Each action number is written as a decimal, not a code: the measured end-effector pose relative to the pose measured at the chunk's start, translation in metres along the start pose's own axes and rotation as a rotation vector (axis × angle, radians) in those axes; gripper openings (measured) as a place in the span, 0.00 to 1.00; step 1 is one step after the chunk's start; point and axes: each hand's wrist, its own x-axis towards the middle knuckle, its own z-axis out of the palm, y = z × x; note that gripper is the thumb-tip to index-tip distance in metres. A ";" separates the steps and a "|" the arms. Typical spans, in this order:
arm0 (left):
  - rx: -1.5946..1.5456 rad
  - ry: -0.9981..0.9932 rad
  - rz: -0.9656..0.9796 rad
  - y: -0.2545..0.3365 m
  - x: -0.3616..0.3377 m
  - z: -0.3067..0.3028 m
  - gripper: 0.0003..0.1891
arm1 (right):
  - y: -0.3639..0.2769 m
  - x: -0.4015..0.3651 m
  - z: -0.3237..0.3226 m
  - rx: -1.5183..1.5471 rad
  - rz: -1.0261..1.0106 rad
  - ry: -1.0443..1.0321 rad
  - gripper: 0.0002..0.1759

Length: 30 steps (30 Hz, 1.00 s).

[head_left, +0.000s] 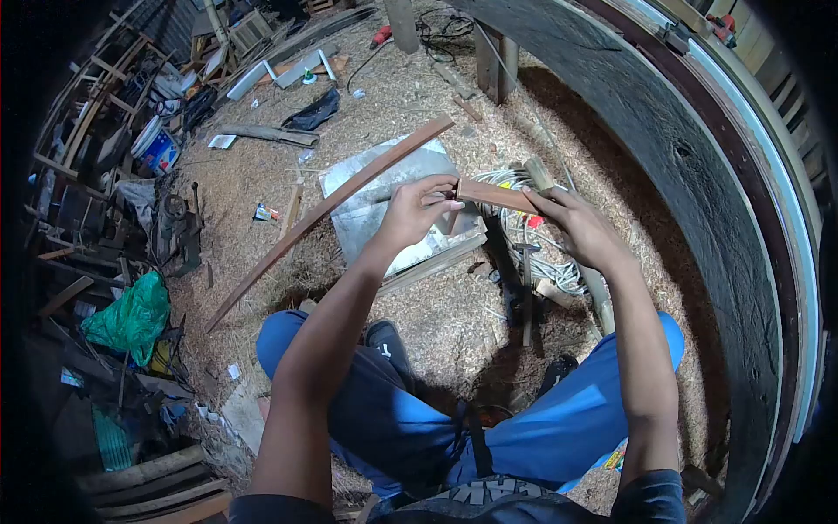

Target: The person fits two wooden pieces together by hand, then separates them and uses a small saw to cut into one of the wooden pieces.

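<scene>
A short reddish-brown piece of wood (499, 196) is held up between my two hands over the work block. My left hand (417, 210) pinches it at its left end, where a small dark gap shows between thumb and fingers. At the other end, my right hand (583, 229) grips the wood with thumb and fingers closed on it. Below them is a low block with a pale, worn sheet top (406, 249). A long thin wooden strip (332, 203) slants across its left side. Beneath my right hand, a hammer (527, 293) stands with its head up.
A coil of pale cable (566, 276) lies right of the block. A large dark timber beam (676, 148) curves along the right. Wood shavings (236, 210) cover the ground. At left are a green plastic bag (131, 319), a white-and-blue bucket (157, 147) and piled scrap wood.
</scene>
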 end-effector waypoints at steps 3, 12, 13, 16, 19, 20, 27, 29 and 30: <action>-0.041 -0.010 0.003 -0.012 0.002 -0.002 0.20 | 0.004 0.008 0.004 -0.049 -0.048 0.029 0.35; 0.003 0.060 0.030 -0.025 0.007 -0.006 0.19 | 0.010 0.023 0.007 -0.079 -0.058 0.004 0.34; 0.004 0.026 0.001 -0.025 0.007 -0.008 0.20 | 0.011 0.025 0.005 -0.095 -0.064 0.002 0.34; 0.003 0.004 -0.051 -0.017 0.006 -0.010 0.20 | 0.010 0.029 0.003 -0.100 -0.057 0.002 0.36; -0.011 0.015 -0.066 -0.016 0.006 -0.013 0.21 | 0.007 0.029 0.003 -0.088 -0.036 -0.014 0.38; -0.023 0.017 -0.057 -0.017 0.006 -0.013 0.21 | 0.006 0.029 0.003 -0.090 -0.031 -0.033 0.39; 0.008 -0.003 -0.062 -0.002 0.003 -0.012 0.24 | 0.008 0.030 0.004 -0.087 0.008 -0.069 0.41; -0.040 -0.009 -0.034 -0.010 0.005 -0.012 0.24 | 0.010 0.029 0.004 -0.080 -0.010 -0.052 0.41; -0.040 -0.011 -0.034 -0.010 0.005 -0.013 0.24 | 0.009 0.028 0.003 -0.080 -0.009 -0.052 0.41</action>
